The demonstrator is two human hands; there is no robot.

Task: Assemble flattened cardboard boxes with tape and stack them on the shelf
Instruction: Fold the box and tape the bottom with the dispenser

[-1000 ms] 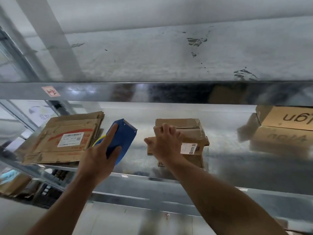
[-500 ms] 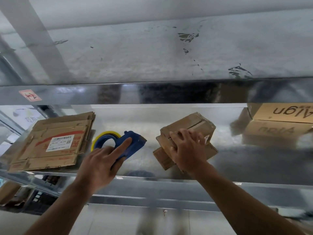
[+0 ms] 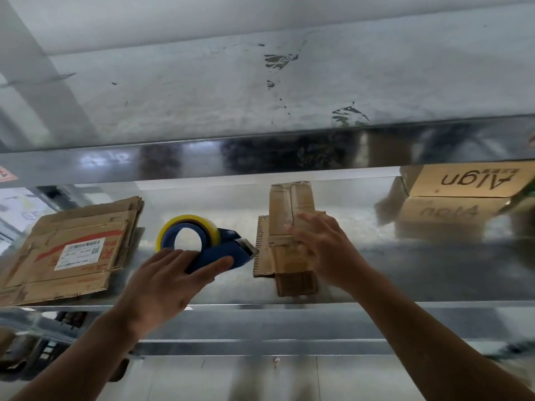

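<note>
Subject: small cardboard box point(image 3: 291, 215), on the metal shelf point(image 3: 419, 285), a little to 3 o'clock of the view's centre. It lies with its long axis running 12 to 6 o'clock, and a seam runs along its top face. A flap with a toothed edge point(image 3: 262, 247) sticks out flat at its 9 o'clock side.

Right hand point(image 3: 321, 250): laid on the top of the box at its 3 o'clock edge, with the fingers fairly straight and spread. The hand is blurred, so I cannot tell whether any finger hooks round the far side.

Left hand point(image 3: 162, 285): grips the blue tape dispenser point(image 3: 220, 256) at the handle end, fingers over the top and thumb along the near side. The dispenser lies on its side on the shelf at 9 o'clock of the box. Its metal blade end points to 3 o'clock and sits just beside the toothed flap; contact cannot be confirmed. A yellow-edged tape roll point(image 3: 188, 219) sits on the dispenser's hub, at 12 o'clock of the hand.

Other items: a stack of flattened cardboard point(image 3: 86, 215) lies at the 9 o'clock end of the shelf, well apart from the box, with a white label point(image 3: 79, 253) on top. A box printed "Align" point(image 3: 463, 180), seen upside down, stands at 2 o'clock, mirrored in the shelf surface. An upper shelf point(image 3: 260, 157) spans the view at 12 o'clock.
</note>
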